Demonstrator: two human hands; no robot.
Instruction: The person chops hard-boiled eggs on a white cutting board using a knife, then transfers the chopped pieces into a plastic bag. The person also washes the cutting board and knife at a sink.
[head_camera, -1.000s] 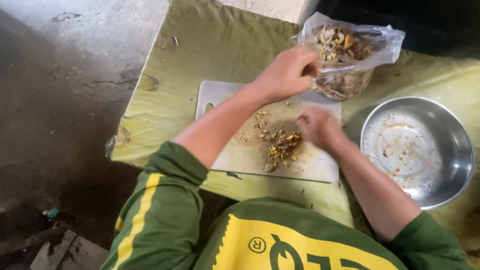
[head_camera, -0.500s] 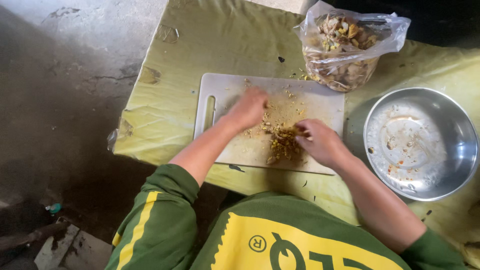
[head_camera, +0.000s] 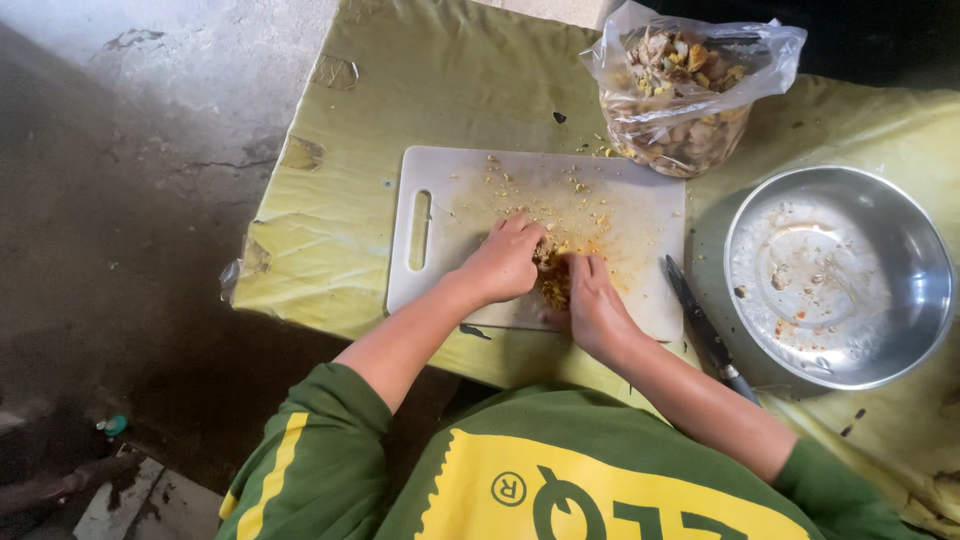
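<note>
Both hands, left hand (head_camera: 505, 262) and right hand (head_camera: 590, 305), cup together around loose, crumbly chopped food (head_camera: 553, 283) at frame centre; it likely needs scooping from the sides.

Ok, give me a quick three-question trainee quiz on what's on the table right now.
1. True or false: the knife is held in the right hand.
2. Multiple choice: what lies between the two hands on the white cutting board? A) a whole fruit B) a small heap of chopped yellowish bits C) a spoon
3. Fill in: the clear plastic bag of food pieces stands beyond the board, and the ____ bowl sits to the person's right.

Key: 1 false, the knife lies on the yellow cloth between board and bowl; the left hand holds none either. 2 B. 3 metal.
</note>
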